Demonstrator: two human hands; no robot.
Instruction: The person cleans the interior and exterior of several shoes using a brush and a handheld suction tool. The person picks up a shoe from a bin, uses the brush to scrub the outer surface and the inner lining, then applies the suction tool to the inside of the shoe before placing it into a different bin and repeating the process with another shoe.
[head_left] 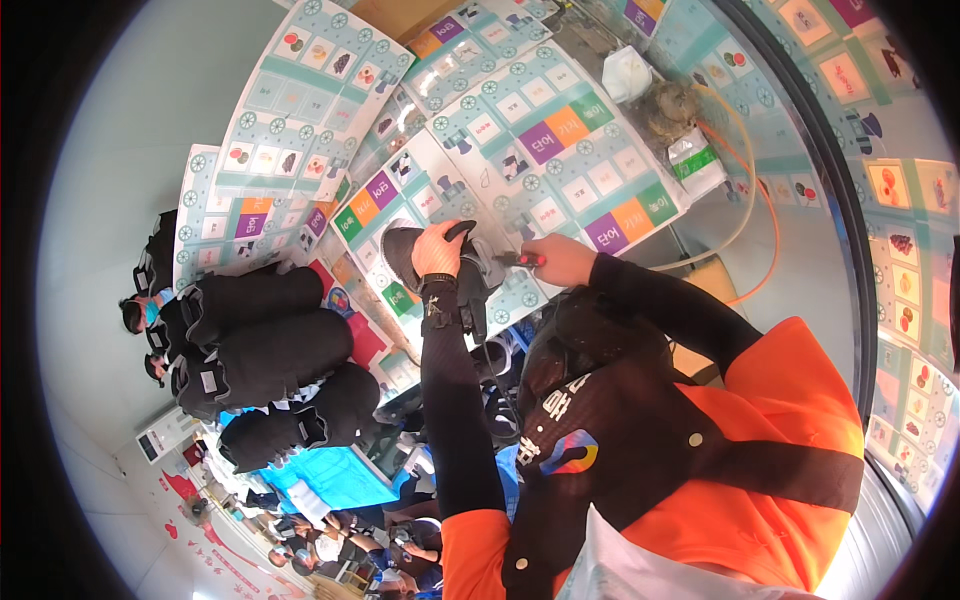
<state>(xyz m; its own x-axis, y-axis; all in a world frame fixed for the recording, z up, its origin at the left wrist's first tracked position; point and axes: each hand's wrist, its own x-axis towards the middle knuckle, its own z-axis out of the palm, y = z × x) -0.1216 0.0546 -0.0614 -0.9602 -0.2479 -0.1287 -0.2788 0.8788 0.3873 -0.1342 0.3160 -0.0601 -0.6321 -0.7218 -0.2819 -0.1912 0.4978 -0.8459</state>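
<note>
My left hand (437,250) is closed on a black-and-grey fabric piece (402,250) with a pale edge and a dark looped part, resting on the patterned table cover. Its exact kind is not plain, and my fingers hide some of it. Just to the right, my right hand (566,260) grips a small red-handled tool (525,259). The tool's dark tip points left, close to the piece's grey part (487,268); I cannot tell whether they touch. A black strap hangs from the piece toward my lap.
Printed sheets cover the table (500,140). Several thick black padded bundles (270,350) are stacked at left. A white cup-shaped thing (626,74), a ball of brownish fibre (672,108) and a green-and-white packet (697,165) lie at far right, beside an orange hose (770,235). People sit at lower left.
</note>
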